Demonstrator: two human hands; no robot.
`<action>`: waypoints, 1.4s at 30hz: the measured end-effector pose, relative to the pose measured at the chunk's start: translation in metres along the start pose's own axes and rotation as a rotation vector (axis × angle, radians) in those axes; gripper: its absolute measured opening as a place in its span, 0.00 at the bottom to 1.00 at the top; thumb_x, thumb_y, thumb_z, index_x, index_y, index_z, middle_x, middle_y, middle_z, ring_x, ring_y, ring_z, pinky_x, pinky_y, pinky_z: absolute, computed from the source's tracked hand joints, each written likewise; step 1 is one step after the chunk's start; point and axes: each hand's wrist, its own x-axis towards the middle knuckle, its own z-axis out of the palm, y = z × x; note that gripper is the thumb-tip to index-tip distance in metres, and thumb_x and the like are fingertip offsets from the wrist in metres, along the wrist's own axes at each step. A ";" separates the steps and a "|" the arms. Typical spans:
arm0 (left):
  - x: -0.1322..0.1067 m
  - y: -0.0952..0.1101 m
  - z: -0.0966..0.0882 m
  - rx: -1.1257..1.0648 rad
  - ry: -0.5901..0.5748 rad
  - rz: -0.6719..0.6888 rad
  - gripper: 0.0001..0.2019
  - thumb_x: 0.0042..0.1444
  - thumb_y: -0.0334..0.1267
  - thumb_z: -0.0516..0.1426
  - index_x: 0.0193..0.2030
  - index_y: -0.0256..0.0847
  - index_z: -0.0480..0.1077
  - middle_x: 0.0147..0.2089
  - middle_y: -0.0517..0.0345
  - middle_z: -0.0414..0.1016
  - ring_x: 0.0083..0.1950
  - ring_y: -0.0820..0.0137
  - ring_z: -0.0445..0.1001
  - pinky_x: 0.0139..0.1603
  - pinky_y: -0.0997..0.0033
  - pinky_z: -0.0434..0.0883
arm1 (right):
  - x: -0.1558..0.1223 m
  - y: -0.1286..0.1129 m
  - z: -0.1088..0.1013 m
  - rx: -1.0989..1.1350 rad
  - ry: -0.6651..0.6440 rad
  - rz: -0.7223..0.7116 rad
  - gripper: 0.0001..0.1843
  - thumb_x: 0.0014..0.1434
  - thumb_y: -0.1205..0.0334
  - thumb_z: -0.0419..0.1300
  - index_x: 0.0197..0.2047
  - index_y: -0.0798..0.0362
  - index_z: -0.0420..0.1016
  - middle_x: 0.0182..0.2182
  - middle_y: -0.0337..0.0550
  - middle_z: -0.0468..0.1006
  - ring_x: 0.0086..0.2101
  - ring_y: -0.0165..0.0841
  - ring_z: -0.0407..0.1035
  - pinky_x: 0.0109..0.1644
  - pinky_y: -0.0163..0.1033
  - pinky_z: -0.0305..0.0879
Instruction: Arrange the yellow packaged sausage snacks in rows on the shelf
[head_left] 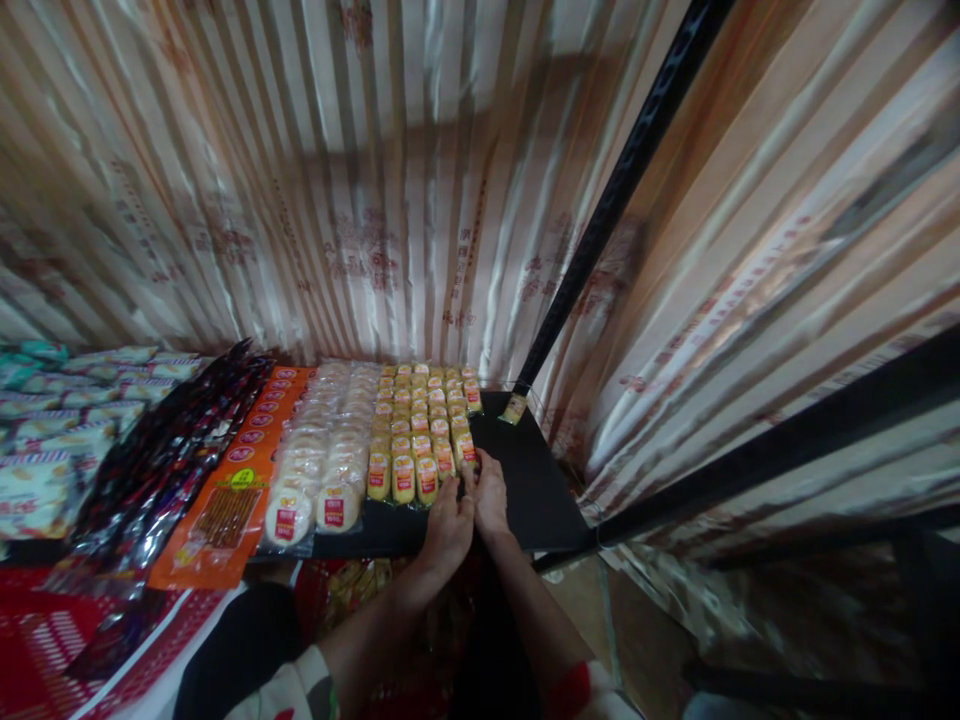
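Small yellow packaged cakes (403, 478) stand in several rows on a black shelf (525, 500). At the front right end of these rows, my left hand (448, 525) and my right hand (491, 497) meet around one yellow packaged cake (465, 447). The fingers of both hands are closed in at its lower end, and the fingertips are partly hidden. One single yellow packet (514, 408) lies apart at the shelf's back right corner, by the post. Left of the yellow rows are two columns of round white packaged cakes (339, 507).
Orange snack packs (225, 510), dark shiny packs (172, 450) and white-and-green bags (37, 490) fill the shelf's left. A red basket (45, 630) is below at left. A black post (615, 200) rises at the back right corner, before printed plastic sheeting (420, 200).
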 end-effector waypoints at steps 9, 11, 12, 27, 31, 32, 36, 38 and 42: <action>0.001 -0.003 0.000 -0.002 0.007 -0.001 0.26 0.53 0.34 0.47 0.59 0.28 0.63 0.64 0.44 0.59 0.66 0.62 0.57 0.67 0.64 0.52 | -0.003 -0.001 0.002 -0.175 0.050 -0.018 0.21 0.57 0.50 0.45 0.42 0.56 0.69 0.38 0.53 0.70 0.43 0.43 0.64 0.50 0.48 0.62; -0.001 -0.003 0.000 0.011 -0.011 0.012 0.26 0.54 0.34 0.46 0.60 0.26 0.61 0.65 0.42 0.58 0.67 0.62 0.56 0.67 0.63 0.52 | -0.003 -0.001 0.003 -0.158 0.022 0.012 0.22 0.58 0.50 0.44 0.44 0.57 0.69 0.38 0.52 0.70 0.41 0.42 0.66 0.49 0.47 0.63; -0.001 -0.003 0.000 0.017 -0.016 0.017 0.27 0.54 0.34 0.46 0.60 0.26 0.61 0.65 0.42 0.58 0.67 0.62 0.56 0.67 0.63 0.52 | -0.002 -0.001 0.003 -0.142 0.011 0.031 0.23 0.58 0.51 0.45 0.45 0.57 0.69 0.39 0.52 0.70 0.40 0.40 0.66 0.48 0.46 0.64; -0.002 -0.011 0.008 -0.066 -0.007 0.019 0.27 0.54 0.35 0.46 0.60 0.26 0.60 0.65 0.41 0.58 0.67 0.63 0.56 0.67 0.65 0.52 | 0.005 -0.016 -0.004 -0.291 -0.213 0.149 0.27 0.62 0.57 0.44 0.63 0.57 0.57 0.47 0.54 0.68 0.44 0.37 0.68 0.48 0.39 0.64; -0.004 -0.015 0.012 -0.113 0.012 0.024 0.25 0.54 0.36 0.47 0.60 0.32 0.61 0.66 0.47 0.58 0.68 0.66 0.53 0.68 0.68 0.49 | 0.007 -0.018 -0.006 -0.299 -0.258 0.167 0.27 0.63 0.56 0.43 0.62 0.56 0.58 0.46 0.52 0.68 0.46 0.36 0.67 0.49 0.37 0.63; -0.004 -0.016 0.013 -0.117 0.019 0.018 0.25 0.55 0.36 0.47 0.59 0.32 0.61 0.67 0.47 0.57 0.69 0.66 0.51 0.68 0.68 0.48 | 0.007 -0.017 -0.006 -0.292 -0.261 0.167 0.26 0.63 0.56 0.43 0.62 0.56 0.58 0.46 0.52 0.68 0.46 0.35 0.67 0.49 0.36 0.62; -0.004 -0.017 0.017 -0.116 0.036 0.023 0.26 0.55 0.36 0.46 0.60 0.28 0.59 0.68 0.44 0.52 0.70 0.65 0.47 0.69 0.66 0.46 | 0.007 -0.015 -0.004 -0.282 -0.251 0.162 0.26 0.63 0.55 0.43 0.62 0.53 0.59 0.45 0.50 0.69 0.45 0.34 0.67 0.49 0.36 0.62; -0.003 -0.017 0.017 -0.127 0.033 0.031 0.26 0.55 0.36 0.46 0.60 0.28 0.58 0.69 0.43 0.51 0.70 0.65 0.46 0.69 0.65 0.46 | 0.006 -0.012 -0.002 -0.290 -0.231 0.152 0.25 0.63 0.54 0.43 0.61 0.53 0.60 0.44 0.50 0.69 0.43 0.34 0.68 0.47 0.36 0.63; -0.003 -0.015 0.016 -0.166 0.026 0.034 0.26 0.55 0.37 0.45 0.61 0.30 0.57 0.69 0.45 0.50 0.70 0.67 0.46 0.69 0.67 0.45 | 0.004 -0.007 0.003 -0.273 -0.168 0.103 0.25 0.63 0.52 0.42 0.59 0.51 0.63 0.42 0.48 0.70 0.40 0.34 0.69 0.44 0.37 0.65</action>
